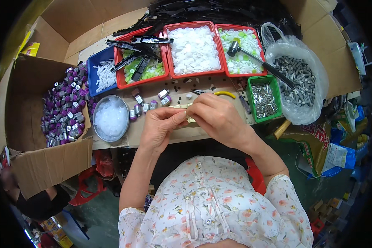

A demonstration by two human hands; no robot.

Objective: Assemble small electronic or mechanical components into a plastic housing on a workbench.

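My left hand (pixel 163 124) and my right hand (pixel 217 118) meet at the near edge of the work table, fingertips almost touching. Both are closed in a pinch over a small cream-coloured block (pixel 191 120), which shows only in part between and behind the fingers. What the fingertips grip is hidden. Just left of my left hand stand several small grey motor-like parts with purple ends (pixel 145 107). Beyond my right hand lie yellow-handled pliers (pixel 225 94), and a small white round cap (pixel 189 95) sits near them.
Red trays hold white discs (pixel 194 49), green-white discs (pixel 237 62) and black strips (pixel 141 68). A blue tray (pixel 91 74), round bowl (pixel 110 139), carton (pixel 53 163), green pin tray (pixel 250 95), hammer (pixel 258 60) and bag of metal parts (pixel 320 95) surround them. Another person's arm (pixel 45 194) shows lower left.
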